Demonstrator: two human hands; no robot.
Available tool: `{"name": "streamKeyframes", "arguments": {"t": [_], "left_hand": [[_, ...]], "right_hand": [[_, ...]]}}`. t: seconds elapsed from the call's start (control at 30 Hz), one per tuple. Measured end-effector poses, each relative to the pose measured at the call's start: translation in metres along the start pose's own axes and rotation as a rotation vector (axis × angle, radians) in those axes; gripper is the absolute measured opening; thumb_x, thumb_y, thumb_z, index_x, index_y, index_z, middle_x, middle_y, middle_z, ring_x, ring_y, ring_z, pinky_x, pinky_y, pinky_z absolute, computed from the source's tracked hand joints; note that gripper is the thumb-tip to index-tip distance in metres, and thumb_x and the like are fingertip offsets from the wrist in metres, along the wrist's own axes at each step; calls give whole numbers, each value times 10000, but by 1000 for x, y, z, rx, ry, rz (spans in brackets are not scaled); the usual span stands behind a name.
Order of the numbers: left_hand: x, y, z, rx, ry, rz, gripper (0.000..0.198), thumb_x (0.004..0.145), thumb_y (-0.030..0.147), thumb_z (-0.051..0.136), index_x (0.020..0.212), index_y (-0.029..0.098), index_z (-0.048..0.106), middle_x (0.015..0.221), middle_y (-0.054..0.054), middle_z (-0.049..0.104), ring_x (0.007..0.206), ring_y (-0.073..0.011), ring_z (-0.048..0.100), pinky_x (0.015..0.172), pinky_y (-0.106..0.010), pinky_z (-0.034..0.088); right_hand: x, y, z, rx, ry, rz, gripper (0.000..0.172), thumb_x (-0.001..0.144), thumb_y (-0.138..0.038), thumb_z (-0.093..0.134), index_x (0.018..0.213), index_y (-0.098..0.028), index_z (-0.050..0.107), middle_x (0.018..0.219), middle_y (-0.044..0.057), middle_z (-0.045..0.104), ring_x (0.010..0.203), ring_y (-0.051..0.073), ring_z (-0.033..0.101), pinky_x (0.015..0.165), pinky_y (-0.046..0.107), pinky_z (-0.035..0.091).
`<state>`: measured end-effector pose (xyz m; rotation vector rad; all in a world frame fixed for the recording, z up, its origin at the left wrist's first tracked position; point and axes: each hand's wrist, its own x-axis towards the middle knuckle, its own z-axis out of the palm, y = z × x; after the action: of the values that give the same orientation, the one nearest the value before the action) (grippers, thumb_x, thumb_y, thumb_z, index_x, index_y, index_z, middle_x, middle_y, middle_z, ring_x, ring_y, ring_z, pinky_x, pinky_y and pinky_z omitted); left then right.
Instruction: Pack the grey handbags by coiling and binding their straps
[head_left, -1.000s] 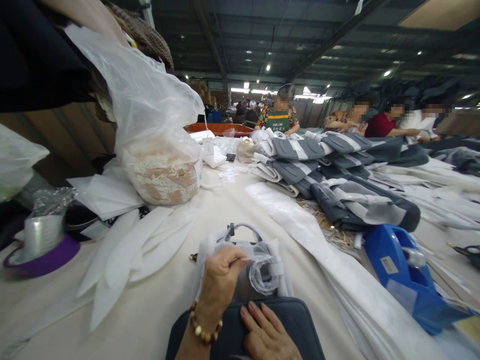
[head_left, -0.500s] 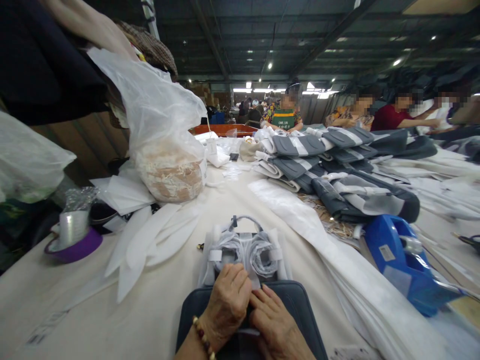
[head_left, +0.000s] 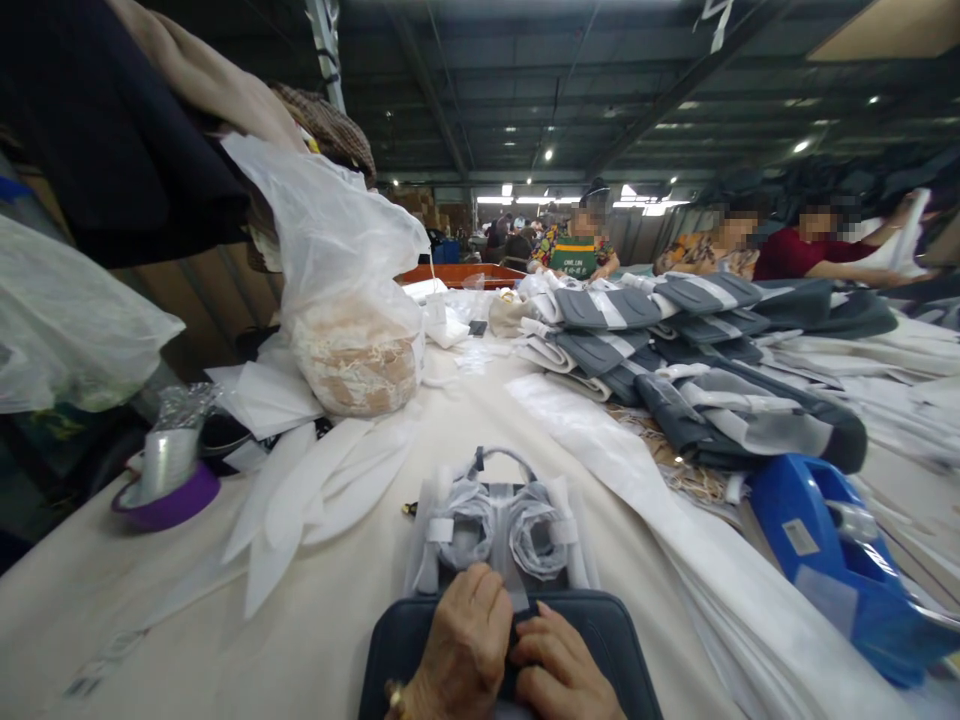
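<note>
A dark blue-grey bag [head_left: 600, 625] lies on the table in front of me. Behind its flap stand two coils of wrapped strap [head_left: 541, 540], covered in whitish foam and held with white strips, and a thin handle [head_left: 504, 455] arches above them. My left hand [head_left: 469, 635], closed with its fingers curled, grips at the middle of the flap near a translucent strip [head_left: 516, 588]. Against it, my right hand [head_left: 559, 665] is closed too, fingers bent onto the same part of the flap. The fingertips are partly hidden.
On the right stands a blue tape dispenser [head_left: 810, 560], with a pile of similar bags [head_left: 607, 310] behind it. White foam sheets [head_left: 300, 490], a purple tape roll [head_left: 176, 500] and a plastic-wrapped bundle [head_left: 356, 360] lie left. Co-workers [head_left: 577, 255] sit across the table.
The whole view has shifted slightly, so things appear lower and further right. My right hand's fingers are more bent, and both hands stay on the flap. A far co-worker has raised a white sheet.
</note>
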<state>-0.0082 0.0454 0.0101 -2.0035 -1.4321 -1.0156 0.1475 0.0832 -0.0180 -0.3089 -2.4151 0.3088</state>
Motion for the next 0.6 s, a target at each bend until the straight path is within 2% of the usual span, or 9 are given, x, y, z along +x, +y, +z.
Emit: {"name": "streamKeyframes", "arguments": {"t": [0.1,0.17,0.2,0.27,0.33,0.37,0.43,0.5,0.6], "left_hand": [[-4,5,4,-3,-9,-148,319,833,19,278,711,143,546,689,-77,594,672,-190,571,594,-320,534],[-7,7,8,21,50,-155,305,843,30,288,736,135,553,709,-83,605,696,-195,581,615,-327,540],[-8,6,9,29,80,-144,293,848,36,298,748,133,557,718,-84,612,706,-196,587,623,-325,542],[-11,5,10,20,125,-152,251,851,37,342,777,133,562,741,-78,628,712,-184,600,631,-302,544],[-13,2,8,-36,136,-216,217,844,18,386,836,136,568,792,-70,644,728,-159,615,653,-261,546],[-14,0,7,-76,139,-263,216,840,7,400,873,139,567,821,-68,647,755,-149,624,683,-243,546],[-15,-2,5,-165,162,-349,225,844,3,409,924,150,560,861,-65,642,804,-134,632,725,-212,541],[-16,-3,5,-265,165,-428,213,860,30,415,938,171,554,866,-55,625,778,-118,631,698,-187,539],[-15,-2,7,-358,187,-535,200,873,68,426,926,200,567,812,-27,598,651,-95,610,608,-163,526]], "right_hand": [[2,-3,-8,31,-32,5,164,859,-114,480,788,-232,569,804,-17,659,883,127,633,1021,302,402],[12,-4,-22,53,-19,11,78,865,-215,518,837,-254,581,821,-12,667,858,144,640,939,277,467],[20,-4,-31,53,13,15,65,865,-284,527,883,-256,583,855,4,671,878,163,636,903,279,485],[43,-1,-51,16,85,46,184,867,-360,506,979,-230,575,947,53,665,969,207,603,890,319,477],[71,8,-66,-54,78,123,170,892,-256,453,990,-207,582,1007,72,650,1036,215,556,943,372,416],[86,14,-70,-92,47,165,171,890,-207,441,956,-200,598,1004,73,650,1035,216,546,945,387,396],[113,28,-72,-161,-112,313,166,860,-162,465,891,-179,627,971,80,654,1003,228,545,914,399,384],[134,43,-66,-197,-290,502,174,806,-143,504,917,-155,637,976,92,652,983,238,553,881,390,382],[155,61,-53,-177,-449,647,356,692,-102,543,1038,-152,611,1009,80,648,930,213,584,796,322,408]]}}
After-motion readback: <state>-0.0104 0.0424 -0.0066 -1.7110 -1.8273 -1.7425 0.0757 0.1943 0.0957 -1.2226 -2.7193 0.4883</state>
